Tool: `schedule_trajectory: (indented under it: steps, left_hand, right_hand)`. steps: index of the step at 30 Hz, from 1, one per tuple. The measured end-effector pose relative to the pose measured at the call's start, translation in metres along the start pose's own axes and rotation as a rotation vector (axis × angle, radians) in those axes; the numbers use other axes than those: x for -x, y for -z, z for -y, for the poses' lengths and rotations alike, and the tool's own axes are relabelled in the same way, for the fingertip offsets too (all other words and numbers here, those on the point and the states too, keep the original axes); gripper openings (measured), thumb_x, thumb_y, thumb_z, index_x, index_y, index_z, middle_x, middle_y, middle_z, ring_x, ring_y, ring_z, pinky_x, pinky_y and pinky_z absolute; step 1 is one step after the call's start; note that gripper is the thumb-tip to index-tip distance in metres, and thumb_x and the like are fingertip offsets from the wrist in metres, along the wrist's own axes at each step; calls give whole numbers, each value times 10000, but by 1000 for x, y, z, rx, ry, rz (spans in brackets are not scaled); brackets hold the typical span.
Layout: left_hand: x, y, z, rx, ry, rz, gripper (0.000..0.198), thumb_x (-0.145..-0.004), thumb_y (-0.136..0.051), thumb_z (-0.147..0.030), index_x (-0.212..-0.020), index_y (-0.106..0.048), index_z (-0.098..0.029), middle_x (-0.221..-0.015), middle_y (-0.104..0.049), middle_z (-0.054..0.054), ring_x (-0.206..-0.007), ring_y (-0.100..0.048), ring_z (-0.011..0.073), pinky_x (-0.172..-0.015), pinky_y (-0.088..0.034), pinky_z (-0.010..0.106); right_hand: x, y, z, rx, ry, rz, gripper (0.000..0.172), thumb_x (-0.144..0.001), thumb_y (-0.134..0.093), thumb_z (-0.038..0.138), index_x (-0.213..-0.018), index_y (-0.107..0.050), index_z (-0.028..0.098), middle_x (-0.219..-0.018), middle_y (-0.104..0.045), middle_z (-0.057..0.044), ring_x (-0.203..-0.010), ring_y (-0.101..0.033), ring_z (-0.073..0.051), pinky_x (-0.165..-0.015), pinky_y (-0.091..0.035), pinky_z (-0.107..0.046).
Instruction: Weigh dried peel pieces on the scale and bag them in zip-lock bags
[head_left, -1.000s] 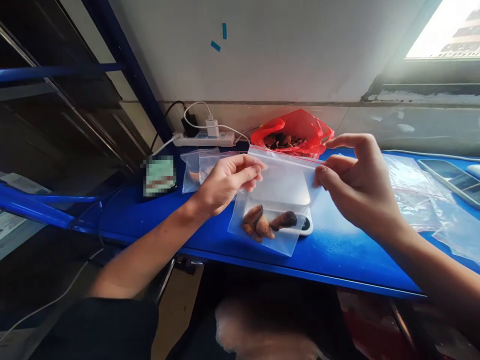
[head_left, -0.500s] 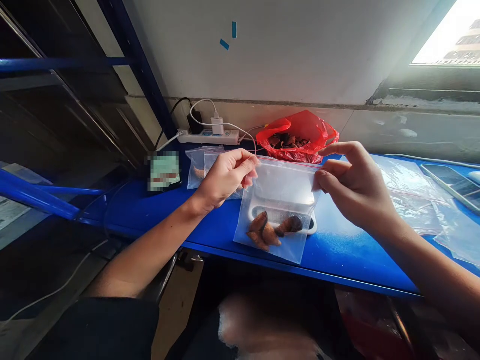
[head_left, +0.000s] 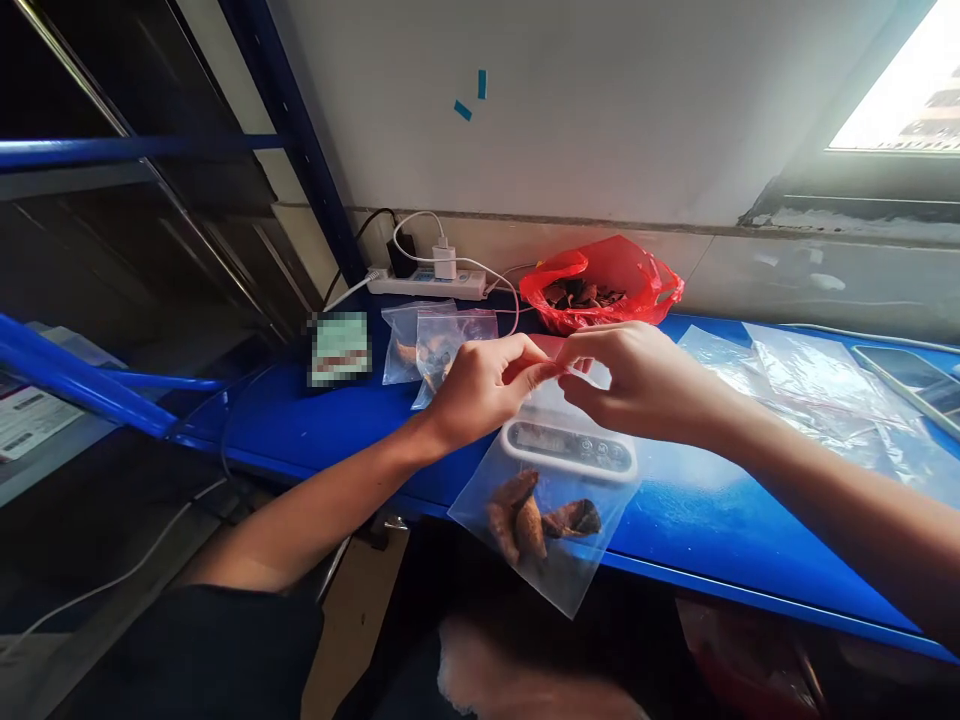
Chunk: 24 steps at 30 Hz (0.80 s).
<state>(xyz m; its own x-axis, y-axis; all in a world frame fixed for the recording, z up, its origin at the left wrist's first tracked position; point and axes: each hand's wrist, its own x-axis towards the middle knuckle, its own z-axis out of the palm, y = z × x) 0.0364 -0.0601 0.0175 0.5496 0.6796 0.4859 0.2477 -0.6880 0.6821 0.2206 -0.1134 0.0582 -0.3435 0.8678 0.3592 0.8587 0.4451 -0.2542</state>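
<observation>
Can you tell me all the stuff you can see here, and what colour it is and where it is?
zip bag: one, clear, held up over the table's front edge, brown pieces inside
brown pieces: a few, brown, at the bottom of the zip bag
scale: one, white, on the table behind the zip bag
red bag: one, red, at the back by the wall, dark pieces in it
small bags: two, clear, left of the hands
spare bags: several, clear, flat on the right
power strip: one, white, against the wall
table: one, blue
left hand: one, grip pinching the zip bag's top
right hand: one, grip pinching the same top
</observation>
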Motion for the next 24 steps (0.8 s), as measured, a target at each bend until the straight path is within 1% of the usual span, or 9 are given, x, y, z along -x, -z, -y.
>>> schedule_trajectory:
  steps: [2, 5, 6, 9, 14, 16, 19, 22, 24]
  left_hand:
    - [0, 3, -1, -101, -69, 16, 288, -931, -575, -400, -770, -662, -178, -649, -608, 6, -588, -505, 129, -586, -370, 278]
    - [0, 7, -1, -183, -135, 56, 297, -955, -536, -362, -751, -654, -181, -644, -602, 7, -605, -518, 136, -617, -378, 284]
    - [0, 8, 0, -189, -151, 63, 287, -960, -526, -340, -755, -649, -180, -653, -606, 8, -613, -528, 138, -627, -383, 284]
    - [-1, 7, 1, -191, -193, 57, 273, -974, -487, -282, -769, -631, -172, -677, -616, 14, -635, -551, 139, -637, -389, 280]
    - [-2, 6, 2, -198, -240, 22, 230, -958, -510, -226, -768, -621, -161, -668, -614, -3, -627, -553, 120, -624, -390, 259]
    - [-3, 7, 1, -170, -238, 25, 224, -949, -533, -236, -761, -626, -159, -640, -602, -17, -602, -545, 109, -600, -387, 248]
    - [-6, 11, 1, -98, -191, 31, 243, -944, -550, -274, -749, -633, -156, -596, -574, -25, -553, -515, 96, -547, -378, 234]
    - [-10, 15, 4, -21, -138, -3, 275, -945, -554, -310, -729, -619, -152, -587, -566, -17, -531, -502, 90, -513, -379, 223]
    - [-12, 19, 7, 18, -106, -24, 292, -942, -560, -339, -722, -606, -155, -586, -568, -12, -523, -502, 89, -501, -387, 218]
  right_hand:
    - [-7, -2, 5, -9, -44, 23, 124, -738, -556, 188, -738, -679, 202, -747, -702, -51, -683, -627, -187, -608, -426, -315]
    - [-9, -7, 8, -16, -69, 52, 123, -733, -546, 189, -731, -668, 198, -745, -702, -54, -665, -610, -182, -603, -407, -312]
    - [-9, -9, 8, -24, -69, 46, 124, -737, -543, 193, -739, -667, 198, -751, -703, -54, -674, -609, -182, -609, -407, -311]
    - [-5, -14, 7, -49, -82, -28, 135, -749, -542, 204, -786, -671, 193, -769, -703, -51, -703, -607, -181, -629, -404, -304]
    - [-2, -19, 5, -69, -71, -69, 120, -777, -540, 200, -782, -658, 181, -733, -690, -41, -628, -561, -151, -576, -347, -279]
    - [-1, -19, 5, -92, -61, -88, 121, -782, -541, 200, -794, -660, 182, -753, -699, -41, -630, -560, -146, -587, -351, -274]
    - [4, -14, 4, -85, -86, -98, 113, -779, -546, 214, -772, -652, 177, -729, -692, -41, -612, -537, -139, -606, -368, -272]
    - [13, -9, -3, -44, -109, -108, 134, -792, -538, 244, -748, -643, 175, -687, -672, -30, -576, -504, -127, -582, -362, -264]
    - [21, -5, -9, -16, -92, -138, 150, -807, -529, 250, -755, -650, 178, -661, -657, -19, -559, -499, -118, -567, -358, -252]
